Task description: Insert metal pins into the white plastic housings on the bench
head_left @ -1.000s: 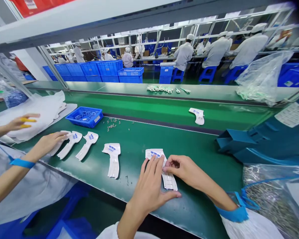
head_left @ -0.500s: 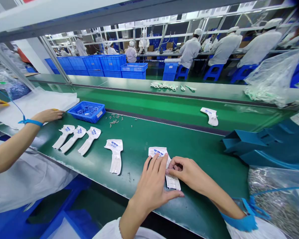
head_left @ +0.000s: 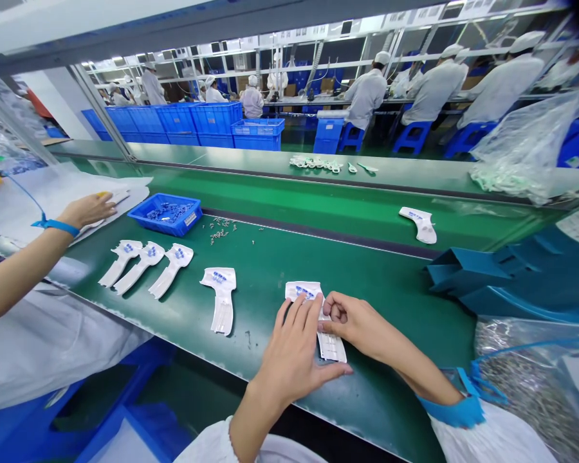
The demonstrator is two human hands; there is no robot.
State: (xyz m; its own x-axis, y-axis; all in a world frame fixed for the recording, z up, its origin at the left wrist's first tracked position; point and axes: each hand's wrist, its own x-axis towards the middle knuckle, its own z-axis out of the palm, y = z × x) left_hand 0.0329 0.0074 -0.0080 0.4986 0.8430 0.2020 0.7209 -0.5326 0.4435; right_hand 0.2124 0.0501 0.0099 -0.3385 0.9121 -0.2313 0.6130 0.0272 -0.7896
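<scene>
From the head camera, you are looking down at the green bench (head_left: 367,386), and both of your hands are meeting on one white handle-shaped shell (head_left: 329,344) lying flat just in front of you. Your left hand (head_left: 292,357) is pressing flat on it with fingers spread, covering most of its middle, while your right hand (head_left: 354,321) is curling in from the right, thumb and fingertips pinched together against the shell's right edge. Whether those fingertips are gripping some small part, you cannot tell (it is too small to see).

The shell's long axis is running from its broad head, marked in blue on the side away from you, down to the narrow end pointing toward you and slightly right. Both hands are touching it, the left one bearing more of it.

Taking that shell as the landmark: just to its left another white shell (head_left: 220,299) is lying alone, and farther left three more shells (head_left: 145,269) are lying side by side. Beyond those a blue tray (head_left: 166,215) of small parts is sitting, with loose screws (head_left: 219,230) scattered beside it. A co-worker's hand (head_left: 87,209) is reaching in at the far left. Far beyond and right of your shell, a single shell (head_left: 419,224) is lying on the conveyor belt (head_left: 328,209). To the near right, a clear bag (head_left: 525,379) is being cut off by the frame edge, its contents hard to make out.
</scene>
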